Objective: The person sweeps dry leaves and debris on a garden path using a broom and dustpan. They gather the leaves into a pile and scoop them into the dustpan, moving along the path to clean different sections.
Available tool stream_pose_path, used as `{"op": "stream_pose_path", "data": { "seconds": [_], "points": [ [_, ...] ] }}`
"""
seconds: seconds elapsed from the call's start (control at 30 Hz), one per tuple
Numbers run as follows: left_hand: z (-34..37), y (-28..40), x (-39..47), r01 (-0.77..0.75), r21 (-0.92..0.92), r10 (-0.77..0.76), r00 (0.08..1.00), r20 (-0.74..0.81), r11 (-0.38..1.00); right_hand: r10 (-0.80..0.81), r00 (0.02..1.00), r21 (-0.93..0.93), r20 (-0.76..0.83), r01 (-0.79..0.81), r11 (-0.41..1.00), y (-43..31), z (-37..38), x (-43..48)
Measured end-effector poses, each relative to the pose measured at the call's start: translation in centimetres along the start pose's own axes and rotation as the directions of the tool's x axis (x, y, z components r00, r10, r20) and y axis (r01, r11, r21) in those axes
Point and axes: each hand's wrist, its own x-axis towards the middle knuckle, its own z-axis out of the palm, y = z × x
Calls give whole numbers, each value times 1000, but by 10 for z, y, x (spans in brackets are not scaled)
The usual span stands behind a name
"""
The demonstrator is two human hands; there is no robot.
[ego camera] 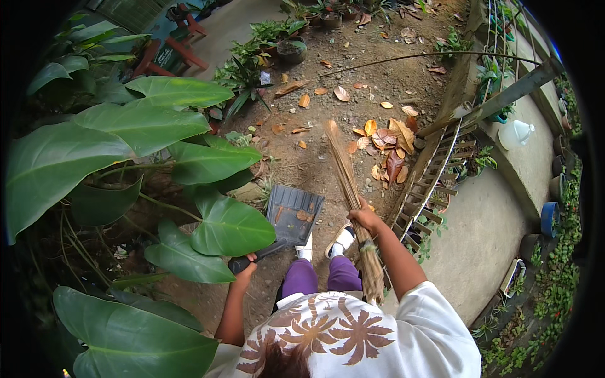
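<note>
My left hand (245,269) grips the handle of a black plastic dustpan (290,218), whose pan points ahead of my feet. A few dry leaf bits (304,215) lie in the pan. With my right hand (366,218) I hold a stick broom (344,172) around its bundle, bristle tips pointing ahead over the dirt. The broom's thick bound end (372,274) reaches back beside my right leg. Ahead and right of the bristles lies a heap of dry brown, orange and yellow leaves (390,141). More single leaves (341,93) are scattered farther off.
Large green leaves (231,224) hang close around my left arm. On the right lie a slatted wooden rack (427,189) and a concrete ledge (477,222) with a translucent jug (514,134). A thin rod (425,54) crosses ahead. Potted plants (291,49) line the far left.
</note>
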Motion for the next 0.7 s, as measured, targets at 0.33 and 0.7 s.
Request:
{"op": "stream_pose_path", "data": {
  "seconds": [0.33,0.7],
  "points": [
    [25,9,13,-35,-26,35,999,6,999,135,910,-16,393,-140,990,-9,28,17],
    [37,6,11,-50,15,50,998,-33,999,125,906,85,404,-173,981,-36,36,-4]
  ]
}}
